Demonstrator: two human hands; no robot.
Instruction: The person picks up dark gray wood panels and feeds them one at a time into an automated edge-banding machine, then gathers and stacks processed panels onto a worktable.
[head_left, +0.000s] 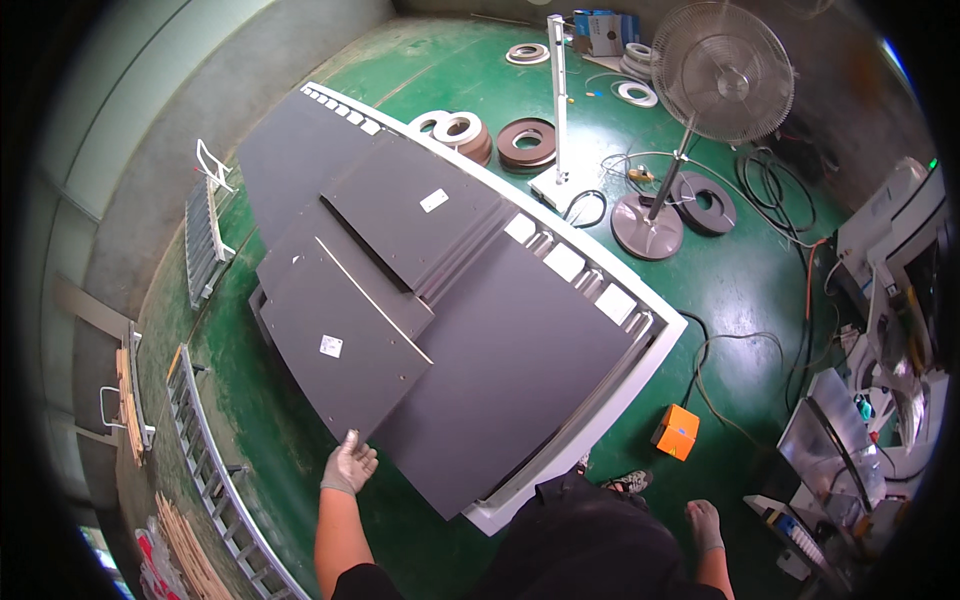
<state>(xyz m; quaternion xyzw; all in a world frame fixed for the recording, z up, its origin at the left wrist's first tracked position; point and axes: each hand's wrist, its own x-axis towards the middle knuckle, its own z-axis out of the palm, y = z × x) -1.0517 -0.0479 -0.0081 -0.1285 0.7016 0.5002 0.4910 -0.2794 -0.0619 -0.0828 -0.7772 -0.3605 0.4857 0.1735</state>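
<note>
My left hand (350,464), in a pale glove, is at the near corner of a dark grey board (345,335) with a white label. Its fingers are apart and the tips are by the board's edge; whether they touch it I cannot tell. My right hand (704,524), also gloved, hangs low at my right side, away from the boards. It looks loosely open with nothing seen in it. A second labelled board (415,215) lies farther back. Both rest on wider dark panels (520,330) on a white-framed table (600,415).
A standing fan (722,75), edging rolls (527,143) and a white post (558,110) stand beyond the table. An orange box (676,432) and loose cables lie on the green floor at right, near a machine (890,235). Metal roller racks (215,470) stand at left.
</note>
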